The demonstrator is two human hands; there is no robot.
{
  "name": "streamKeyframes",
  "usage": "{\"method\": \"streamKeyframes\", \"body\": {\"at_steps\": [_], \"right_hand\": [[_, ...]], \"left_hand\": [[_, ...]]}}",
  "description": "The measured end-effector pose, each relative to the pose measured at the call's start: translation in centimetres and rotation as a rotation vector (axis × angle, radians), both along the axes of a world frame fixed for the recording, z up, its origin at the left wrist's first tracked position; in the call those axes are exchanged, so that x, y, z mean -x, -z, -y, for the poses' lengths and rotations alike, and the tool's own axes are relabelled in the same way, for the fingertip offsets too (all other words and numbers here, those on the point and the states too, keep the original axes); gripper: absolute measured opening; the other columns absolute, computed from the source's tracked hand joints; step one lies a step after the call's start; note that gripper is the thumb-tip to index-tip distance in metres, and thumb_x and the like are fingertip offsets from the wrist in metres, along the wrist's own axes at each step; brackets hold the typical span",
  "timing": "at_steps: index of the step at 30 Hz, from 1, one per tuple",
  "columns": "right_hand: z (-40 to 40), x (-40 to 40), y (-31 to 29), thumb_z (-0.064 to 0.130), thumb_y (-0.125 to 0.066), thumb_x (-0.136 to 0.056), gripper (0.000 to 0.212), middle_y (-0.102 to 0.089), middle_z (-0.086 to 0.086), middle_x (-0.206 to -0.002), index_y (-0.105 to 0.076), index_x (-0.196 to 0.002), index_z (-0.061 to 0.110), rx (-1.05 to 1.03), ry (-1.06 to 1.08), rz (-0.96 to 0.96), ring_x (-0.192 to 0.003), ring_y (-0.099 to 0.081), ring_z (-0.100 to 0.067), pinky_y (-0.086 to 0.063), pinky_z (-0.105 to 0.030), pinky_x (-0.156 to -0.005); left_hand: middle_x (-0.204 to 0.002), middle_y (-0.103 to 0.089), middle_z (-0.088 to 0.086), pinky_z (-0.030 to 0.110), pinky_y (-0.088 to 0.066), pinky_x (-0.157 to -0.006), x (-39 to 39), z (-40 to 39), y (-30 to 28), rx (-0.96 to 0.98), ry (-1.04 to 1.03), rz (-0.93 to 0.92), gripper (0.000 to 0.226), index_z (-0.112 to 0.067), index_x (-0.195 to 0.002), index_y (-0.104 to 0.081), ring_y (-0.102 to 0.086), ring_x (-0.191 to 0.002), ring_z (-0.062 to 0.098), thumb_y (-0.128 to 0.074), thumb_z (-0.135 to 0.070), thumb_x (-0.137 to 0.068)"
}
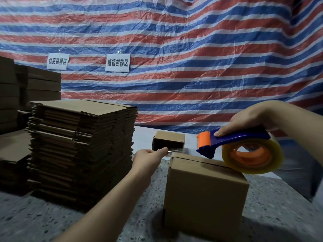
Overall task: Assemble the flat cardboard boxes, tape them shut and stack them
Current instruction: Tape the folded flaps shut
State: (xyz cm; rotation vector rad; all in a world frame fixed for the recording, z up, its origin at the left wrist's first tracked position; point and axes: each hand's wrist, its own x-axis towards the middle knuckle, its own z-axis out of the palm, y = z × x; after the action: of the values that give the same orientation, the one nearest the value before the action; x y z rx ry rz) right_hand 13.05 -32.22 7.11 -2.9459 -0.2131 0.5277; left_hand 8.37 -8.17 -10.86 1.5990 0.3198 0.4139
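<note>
- Head view, the box: the assembled cardboard box (204, 194) stands upright on the speckled table (43, 222), near the middle and to my right, with its top flaps folded down and the seam between them showing. I judge it empty and light, stiff along its edges but easy to dent across the flaps, so it could slide under a push. I would steady it by a side wall or a top corner, not by the flap middle.
- Head view, the tape: the clear tape roll sits in a blue and orange tape dispenser (241, 147), resting on the box's top at its right rear edge. The film is thin, sticky and likely to curl back on itself, so it wants tension from both ends.
- Head view, right hand (253, 119): it comes in from the right, wrist arched above the dispenser, fingers curled round the blue handle, thumb along the near side.
- Head view, left hand (148, 156): the forearm reaches forward from lower left, and its fingertips pinch the free end of the tape strip (174, 151), drawn leftward past the box's far left corner.
- Head view, supply: a tall stack of flat boxes (82, 151) stands to the left, well apart from the hands. A small open box (168, 139) lies on its side behind.
</note>
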Motion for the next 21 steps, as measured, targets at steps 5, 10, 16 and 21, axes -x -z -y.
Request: {"method": "streamKeyframes", "body": {"at_steps": [5, 10, 16, 21], "right_hand": [[-0.2, 0.0, 0.0, 0.07, -0.068, -0.061, 0.077, -0.077, -0.009, -0.078, -0.066, -0.107, 0.008, 0.022, 0.004, 0.0, -0.064, -0.074, -0.019, -0.056, -0.025, -0.055], [-0.4, 0.0, 0.1, 0.07, -0.07, -0.058, 0.077, -0.077, -0.01, -0.077, -0.067, -0.103, 0.008, 0.01, 0.01, 0.003, -0.062, -0.074, -0.019, -0.055, -0.025, -0.053], [-0.3, 0.2, 0.2, 0.069, -0.072, -0.058, 0.078, -0.077, -0.011, -0.079, -0.068, -0.105, 0.007, -0.023, 0.02, 0.01, -0.062, -0.073, -0.02, -0.055, -0.026, -0.054], [-0.3, 0.5, 0.2, 0.067, -0.073, -0.061, 0.077, -0.076, -0.012, -0.077, -0.067, -0.106, 0.005, -0.047, 0.026, -0.004, -0.06, -0.072, -0.021, -0.055, -0.027, -0.053]], "left_hand": [[-0.07, -0.052, 0.0, 0.026, -0.036, -0.049, -0.3, 0.2, 1.2, 0.023, 0.056, -0.068, 0.033, -0.014, -0.078, -0.058, -0.047, -0.061, 0.012, -0.074, -0.042, -0.085], [-0.085, -0.058, 0.004, 0.026, -0.04, -0.057, -0.5, 0.8, 2.4, 0.097, 0.134, -0.142, 0.041, -0.01, -0.102, -0.063, -0.045, -0.068, 0.014, -0.072, -0.047, -0.085], [-0.086, -0.056, 0.005, 0.028, -0.037, -0.062, -0.7, 1.1, 2.9, 0.131, 0.172, -0.199, 0.048, -0.008, -0.099, -0.065, -0.042, -0.068, 0.015, -0.067, -0.054, -0.086], [-0.089, -0.05, 0.006, 0.028, -0.035, -0.063, 0.1, 1.6, 3.2, 0.222, 0.251, -0.228, 0.055, -0.008, -0.101, -0.068, -0.039, -0.072, 0.016, -0.067, -0.06, -0.083]]}}
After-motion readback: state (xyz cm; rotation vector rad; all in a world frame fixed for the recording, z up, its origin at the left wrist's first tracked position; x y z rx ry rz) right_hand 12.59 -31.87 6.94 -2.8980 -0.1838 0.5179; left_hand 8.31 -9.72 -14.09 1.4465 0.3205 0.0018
